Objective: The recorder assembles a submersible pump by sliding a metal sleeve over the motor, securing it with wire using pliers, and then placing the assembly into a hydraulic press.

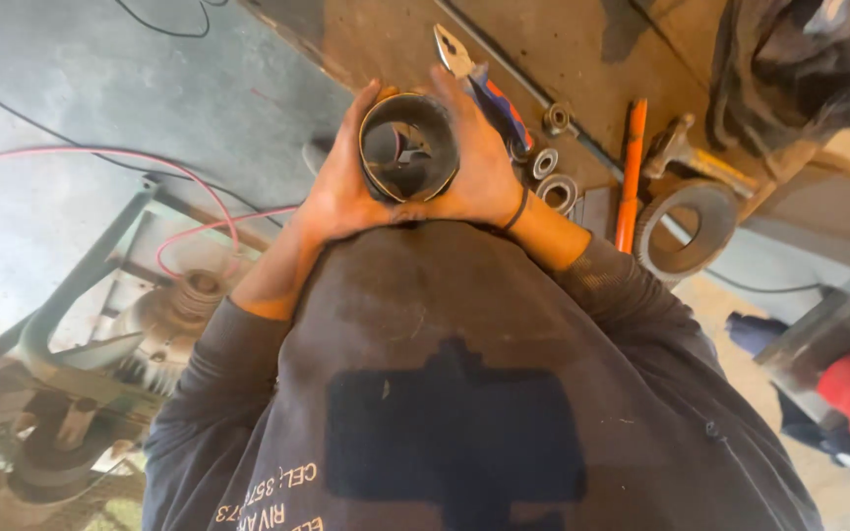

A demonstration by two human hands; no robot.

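Workshop floor, grimy concrete, cables trailing across. Nearest: both hands cup a short dark metal sleeve at chest height, bore turned up at the camera, likely so the inside can be checked. Left hand and right hand wrap its sides, fingers closed round the wall. Beyond, on the worktop: pliers, bearing rings, orange bar, large gear, all within reach.

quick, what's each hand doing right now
Left hand: closed around the left side of the metal ring.
Right hand: closed around the ring's right side; both hold it up together.
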